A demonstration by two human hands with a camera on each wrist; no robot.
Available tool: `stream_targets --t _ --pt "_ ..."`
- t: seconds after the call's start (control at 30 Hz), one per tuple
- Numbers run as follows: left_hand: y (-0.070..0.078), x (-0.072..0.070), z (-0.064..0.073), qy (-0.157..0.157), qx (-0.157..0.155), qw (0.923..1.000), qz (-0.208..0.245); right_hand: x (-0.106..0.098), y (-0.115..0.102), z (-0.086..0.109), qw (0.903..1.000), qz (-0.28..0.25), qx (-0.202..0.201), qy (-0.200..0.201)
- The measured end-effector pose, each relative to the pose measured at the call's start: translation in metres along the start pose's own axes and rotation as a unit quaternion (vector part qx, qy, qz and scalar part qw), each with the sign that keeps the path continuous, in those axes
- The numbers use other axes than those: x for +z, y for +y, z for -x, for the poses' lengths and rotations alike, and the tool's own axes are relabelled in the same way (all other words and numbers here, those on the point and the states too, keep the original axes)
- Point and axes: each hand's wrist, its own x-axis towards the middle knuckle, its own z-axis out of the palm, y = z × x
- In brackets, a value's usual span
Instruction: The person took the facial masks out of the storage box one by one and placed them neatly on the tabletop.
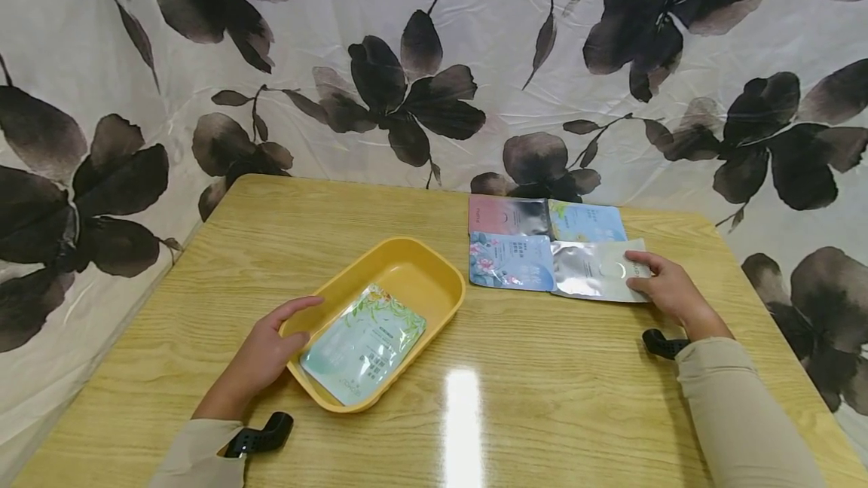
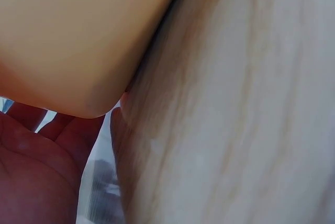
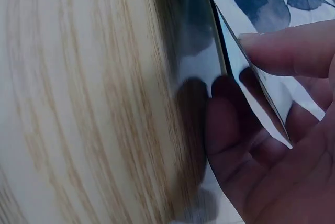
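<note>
My right hand (image 1: 667,288) pinches the right edge of a silver and pale face mask packet (image 1: 590,273). In the right wrist view, the thumb and fingers lie on opposite sides of the packet's edge (image 3: 227,9), which is tilted off the table. My left hand (image 1: 267,349) holds the left rim of a yellow plastic basin (image 1: 423,266), thumb and index finger at the rim. A mint green face mask packet (image 1: 366,345) with a leafy print lies flat inside it. In the left wrist view, the palm (image 2: 36,177) is beside the basin's outer wall (image 2: 78,30).
Three more packets lie beside the silver one: a pink and grey one (image 1: 508,215), a light blue one (image 1: 586,221) and a blue floral one (image 1: 510,260). They are near the back edge of the wooden table (image 1: 542,398). Behind hangs a flower-printed cloth (image 1: 515,36).
</note>
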Motion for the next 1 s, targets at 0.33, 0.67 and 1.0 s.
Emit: stream_targets --t 0.33,0.67,1.0 --pt "0.000 0.000 0.000 0.000 -0.002 1.0000 0.003 -0.002 0.000 0.002 0.9998 -0.004 0.020 -0.006" --pt "0.001 0.000 0.000 -0.004 -0.011 0.9999 0.006 -0.004 0.002 0.005 0.9993 0.007 0.031 0.021" --pt "0.001 0.000 0.000 -0.003 -0.005 1.0000 0.005 0.000 -0.018 0.008 0.9960 -0.008 -0.003 0.089"
